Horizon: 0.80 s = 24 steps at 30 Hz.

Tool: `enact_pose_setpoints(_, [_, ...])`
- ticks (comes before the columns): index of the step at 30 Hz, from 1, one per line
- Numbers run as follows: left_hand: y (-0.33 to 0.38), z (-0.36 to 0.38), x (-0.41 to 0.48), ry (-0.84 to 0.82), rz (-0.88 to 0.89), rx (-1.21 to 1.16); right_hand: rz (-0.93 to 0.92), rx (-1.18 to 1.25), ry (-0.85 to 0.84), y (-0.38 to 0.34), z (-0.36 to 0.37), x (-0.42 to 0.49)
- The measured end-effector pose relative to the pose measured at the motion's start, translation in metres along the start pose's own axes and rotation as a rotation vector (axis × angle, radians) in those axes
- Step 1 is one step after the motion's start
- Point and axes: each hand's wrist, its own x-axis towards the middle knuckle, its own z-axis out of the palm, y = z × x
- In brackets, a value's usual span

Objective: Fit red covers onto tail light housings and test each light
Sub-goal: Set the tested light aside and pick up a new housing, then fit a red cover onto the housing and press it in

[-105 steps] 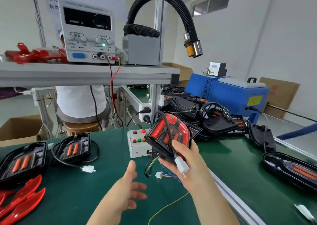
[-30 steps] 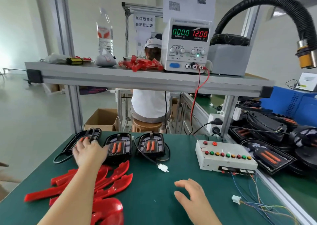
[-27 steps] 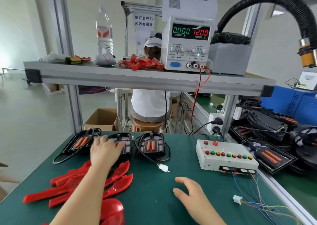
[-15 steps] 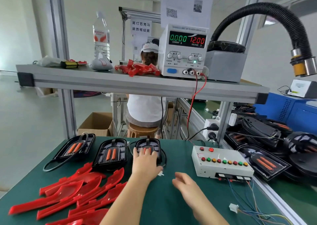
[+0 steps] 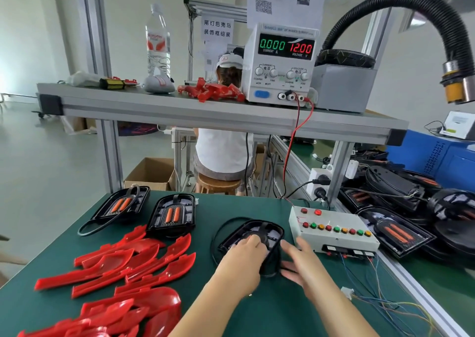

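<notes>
"Where was the part he was working on?"

"The black housing [image 5: 250,230] lay on the green mat [image 5: 272,308], directly under the left hand [image 5: 240,263]. That hand gripped its near end, fingers curled over the rim and into the shell."

"And the other hand?"

"The right hand [image 5: 302,263] was slack, fingers straight and spread, just beside the housing on the thumb side. I couldn't tell whether the fingertips touched it."

"The covers?"

"The red covers [image 5: 133,259] were heaped on the outer side of the left hand, none on the housing. Beyond that heap sat a second housing [image 5: 173,216] and a third housing [image 5: 123,204], both uncovered."

"The tester?"

"The button box [image 5: 331,231] stood just past the right hand's fingertips. A white connector [image 5: 347,292] lay loose near that wrist. The power supply [image 5: 282,61] on the shelf, far beyond both hands, read 12.00 volts."
</notes>
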Motion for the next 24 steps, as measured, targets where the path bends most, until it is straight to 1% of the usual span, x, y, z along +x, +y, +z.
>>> enact_pose_setpoints(5, [0.002,-0.015,-0.031,-0.045,0.129,-0.157,0.004,-0.005,0.048,-0.001,-0.013,0.000])
enact_pose_setpoints(8, [0.002,-0.023,-0.045,-0.077,0.200,-0.240,0.077,0.001,0.052,-0.004,-0.021,-0.001])
enact_pose_setpoints(12, [-0.003,-0.026,-0.056,-0.105,0.210,-0.330,0.239,0.003,0.030,0.001,-0.036,-0.009])
enact_pose_setpoints(14, [-0.014,-0.031,-0.058,-0.136,0.185,-0.402,0.253,0.013,0.022,0.006,-0.043,-0.016])
enact_pose_setpoints(15, [-0.024,-0.036,-0.058,-0.132,0.145,-0.416,0.245,0.041,0.019,0.008,-0.047,-0.020])
enact_pose_setpoints(16, [-0.036,-0.041,-0.058,-0.107,0.067,-0.398,0.236,0.078,0.018,0.009,-0.049,-0.025])
enact_pose_setpoints(17, [-0.050,-0.048,-0.057,-0.062,-0.055,-0.330,0.228,0.114,0.018,0.011,-0.050,-0.030])
enact_pose_setpoints(18, [-0.064,-0.054,-0.058,-0.036,-0.209,-0.199,0.226,0.146,0.011,0.012,-0.050,-0.035])
enact_pose_setpoints(19, [-0.076,-0.060,-0.059,-0.048,-0.364,-0.033,0.227,0.181,-0.005,0.014,-0.050,-0.041])
enact_pose_setpoints(20, [-0.086,-0.062,-0.060,-0.098,-0.493,0.115,0.230,0.217,-0.021,0.016,-0.049,-0.047])
enact_pose_setpoints(21, [-0.092,-0.061,-0.062,-0.167,-0.580,0.207,0.234,0.251,-0.033,0.018,-0.048,-0.053])
enact_pose_setpoints(23, [-0.097,-0.054,-0.063,-0.254,-0.649,0.283,0.244,0.309,-0.047,0.022,-0.046,-0.062])
enact_pose_setpoints(24, [-0.099,-0.050,-0.063,-0.259,-0.657,0.311,0.248,0.336,-0.052,0.024,-0.045,-0.066])
